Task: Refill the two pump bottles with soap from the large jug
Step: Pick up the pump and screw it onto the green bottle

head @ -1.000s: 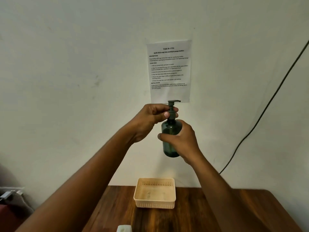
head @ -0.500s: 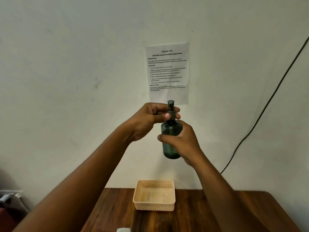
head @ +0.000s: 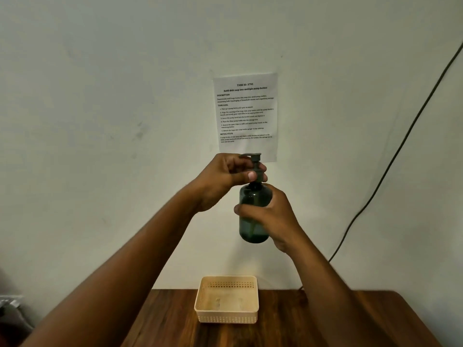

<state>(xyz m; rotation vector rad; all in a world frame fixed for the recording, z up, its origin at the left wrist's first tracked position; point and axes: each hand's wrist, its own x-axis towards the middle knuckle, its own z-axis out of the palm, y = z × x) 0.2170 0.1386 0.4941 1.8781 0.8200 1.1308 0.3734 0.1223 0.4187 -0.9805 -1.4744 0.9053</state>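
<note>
The right hand wraps the bottle to steady it, while the left hand, just above that grip, pinches the pump collar, likely for twisting.

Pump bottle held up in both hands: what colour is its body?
Dark translucent green pump bottle, with a matching dark pump head; seen in the head view.
</note>
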